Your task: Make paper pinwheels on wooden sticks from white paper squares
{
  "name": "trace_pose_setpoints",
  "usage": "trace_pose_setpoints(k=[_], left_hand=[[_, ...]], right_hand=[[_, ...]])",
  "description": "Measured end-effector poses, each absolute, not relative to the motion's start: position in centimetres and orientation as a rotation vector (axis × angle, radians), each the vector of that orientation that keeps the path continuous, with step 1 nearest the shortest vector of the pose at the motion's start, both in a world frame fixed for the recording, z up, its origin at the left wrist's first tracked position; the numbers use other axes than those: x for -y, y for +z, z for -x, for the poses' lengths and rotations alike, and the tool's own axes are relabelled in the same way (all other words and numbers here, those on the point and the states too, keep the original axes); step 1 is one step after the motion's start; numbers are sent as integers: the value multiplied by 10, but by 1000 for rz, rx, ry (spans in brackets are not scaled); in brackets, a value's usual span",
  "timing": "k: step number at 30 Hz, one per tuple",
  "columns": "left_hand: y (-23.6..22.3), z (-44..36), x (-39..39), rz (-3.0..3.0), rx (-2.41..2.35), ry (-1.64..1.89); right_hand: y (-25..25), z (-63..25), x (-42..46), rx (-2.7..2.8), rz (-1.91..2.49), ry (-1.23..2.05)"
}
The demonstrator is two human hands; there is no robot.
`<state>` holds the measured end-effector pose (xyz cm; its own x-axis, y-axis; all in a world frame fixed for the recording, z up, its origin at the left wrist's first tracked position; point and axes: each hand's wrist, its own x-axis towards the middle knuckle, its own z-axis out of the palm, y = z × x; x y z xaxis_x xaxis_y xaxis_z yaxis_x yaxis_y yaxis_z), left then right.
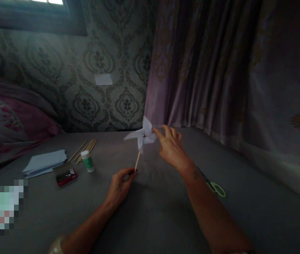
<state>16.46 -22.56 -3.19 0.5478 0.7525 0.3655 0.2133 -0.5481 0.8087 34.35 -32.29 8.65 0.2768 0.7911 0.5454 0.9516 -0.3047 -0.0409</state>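
A white paper pinwheel [148,127] with a small pin head at its centre stands on a thin wooden stick [137,161]. My left hand [121,182] is closed around the lower end of that stick and keeps it nearly upright, leaning slightly right. At the right-hand blade, my right hand [173,146] reaches up with its fingers apart. A fingertip meets or almost meets the edge of the blade. Beneath my right forearm lies a pair of scissors with light green handles [218,189], partly covered by the arm.
On the left of the grey surface [150,218] are a stack of white paper [45,162], several wooden sticks [82,151], a green-and-white glue bottle [88,162] and an open red box of small metal pieces [65,176]. Curtains [219,70] hang on the right.
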Motion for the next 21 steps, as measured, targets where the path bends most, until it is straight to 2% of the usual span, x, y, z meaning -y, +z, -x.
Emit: trace_pose_setpoints(k=[3,5,7,11,14,17,21], left_hand=[[-33,-165,222,-2019,-816,927],[-33,-165,221,-2010,-823,911],[-33,-165,222,-2012,-821,893],[-32,-165,225,-2038,-807,856],[-33,-166,227,-2063,-795,849],[-33,-165,226,-2083,-775,836],[-33,-164,225,-2047,-805,833]], right_hand=[[82,-344,328,1868,2316,28],[83,-344,331,1919,2317,286],[86,-346,333,1791,2341,155],[95,-348,327,1412,2106,-526],[97,-347,321,1349,1908,-841],[91,-347,324,1422,2056,-810],[85,-348,337,1639,2384,-306]])
